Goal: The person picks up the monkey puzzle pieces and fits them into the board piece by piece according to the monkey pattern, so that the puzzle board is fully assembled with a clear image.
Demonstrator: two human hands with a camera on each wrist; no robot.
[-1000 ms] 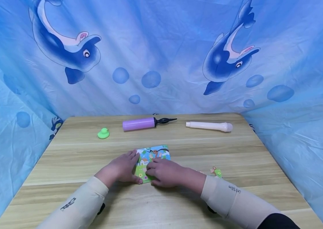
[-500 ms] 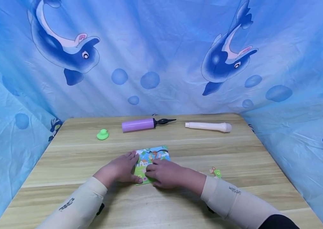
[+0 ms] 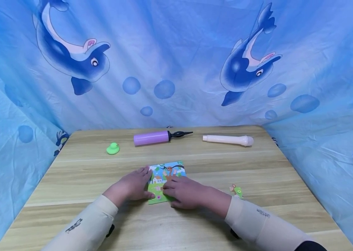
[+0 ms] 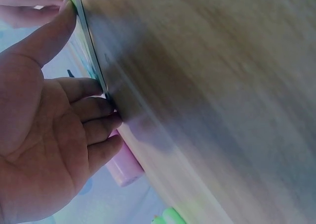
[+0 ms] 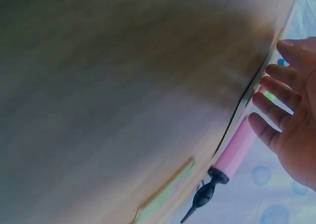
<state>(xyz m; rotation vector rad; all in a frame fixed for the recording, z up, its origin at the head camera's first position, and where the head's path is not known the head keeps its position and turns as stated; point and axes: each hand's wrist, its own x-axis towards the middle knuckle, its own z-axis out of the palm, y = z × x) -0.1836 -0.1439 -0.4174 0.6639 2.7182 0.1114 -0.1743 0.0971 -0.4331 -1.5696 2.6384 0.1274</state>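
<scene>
A flat square picture board, printed with a house, grass, sky and a branch, lies on the table. My left hand rests against its left edge, thumb at the lower corner and the other fingers higher up. In the left wrist view, this hand's fingertips meet the board's edge and the table. Over the board's lower right part lies my right hand, fingertips touching the picture. The right wrist view has that hand's fingers spread and slightly bent. Part of the picture is hidden beneath the right hand.
A small green picture piece lies beside the right forearm, partly covered by the sleeve. Along the back of the wooden table are a green toy duck, a purple hand pump and a white toy microphone.
My right hand has shifted slightly to the right across the board, showing more of the picture's middle. The left hand stays at the board's left edge.
</scene>
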